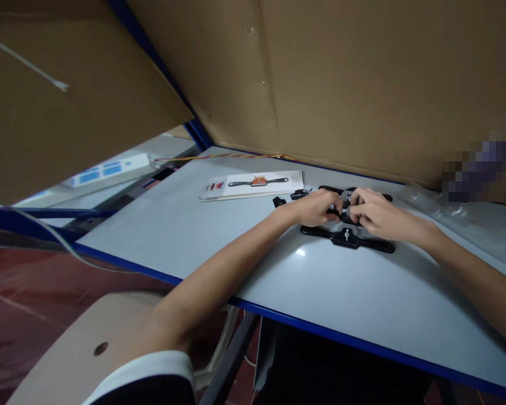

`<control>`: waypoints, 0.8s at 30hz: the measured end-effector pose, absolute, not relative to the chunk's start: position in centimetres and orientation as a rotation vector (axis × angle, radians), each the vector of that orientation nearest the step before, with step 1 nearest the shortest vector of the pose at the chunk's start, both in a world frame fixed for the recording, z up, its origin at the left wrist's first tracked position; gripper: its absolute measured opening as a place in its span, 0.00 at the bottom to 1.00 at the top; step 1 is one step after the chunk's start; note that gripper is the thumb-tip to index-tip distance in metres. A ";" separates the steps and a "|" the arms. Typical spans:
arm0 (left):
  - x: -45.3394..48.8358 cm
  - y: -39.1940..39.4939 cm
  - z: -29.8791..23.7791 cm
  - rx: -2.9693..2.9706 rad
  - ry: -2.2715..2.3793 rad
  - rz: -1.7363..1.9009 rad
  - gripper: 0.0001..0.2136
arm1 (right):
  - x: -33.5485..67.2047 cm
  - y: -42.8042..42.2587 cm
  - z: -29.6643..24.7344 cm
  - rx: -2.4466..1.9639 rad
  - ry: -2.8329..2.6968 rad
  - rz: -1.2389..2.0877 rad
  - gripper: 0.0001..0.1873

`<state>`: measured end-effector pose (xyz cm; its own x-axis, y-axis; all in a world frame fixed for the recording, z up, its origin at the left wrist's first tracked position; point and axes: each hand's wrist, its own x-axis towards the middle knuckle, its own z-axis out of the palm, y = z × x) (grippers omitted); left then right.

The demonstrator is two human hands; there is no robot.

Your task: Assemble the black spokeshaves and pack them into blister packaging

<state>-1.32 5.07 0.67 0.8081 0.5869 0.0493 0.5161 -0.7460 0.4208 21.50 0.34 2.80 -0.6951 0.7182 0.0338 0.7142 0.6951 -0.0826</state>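
My left hand point(318, 207) and my right hand point(373, 212) meet over the table, fingers curled in a pinch around the middle of a black spokeshave point(346, 216). Most of that tool is hidden by the fingers. Just in front of them a second black spokeshave point(346, 237) lies flat, a silvery screw at its centre. Behind the hands, the ends of another black spokeshave point(326, 189) show. Small black parts point(299, 194) rest left of my left hand, one with a silvery screw.
A flat package point(253, 185) picturing a spokeshave lies at the back left. Clear plastic packaging point(459, 219) is to the right. Brown board point(341, 84) walls the back of the white table point(160, 225). A power strip point(109, 169) and a chair point(88, 343) are at left.
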 end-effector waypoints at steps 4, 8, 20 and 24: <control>-1.3 5.0 0.7 2.607 0.834 0.244 0.08 | 21.5 0.2 3.0 -1.352 -2.800 0.087 0.10; -1.4 4.9 0.8 2.616 0.834 0.253 0.07 | 21.8 0.4 2.9 -1.215 -2.847 0.194 0.12; -1.4 5.0 0.6 2.611 0.873 0.218 0.08 | 22.0 1.6 1.8 -1.186 -2.798 0.250 0.12; -1.5 4.9 0.6 2.629 0.878 0.205 0.08 | 22.0 1.2 2.2 -1.100 -2.823 0.308 0.15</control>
<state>-1.45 4.92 0.61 0.7965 0.6042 0.0232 0.5519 -0.7422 0.3803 22.04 1.25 2.24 -0.7352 0.6777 0.0159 0.6583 0.7194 -0.2219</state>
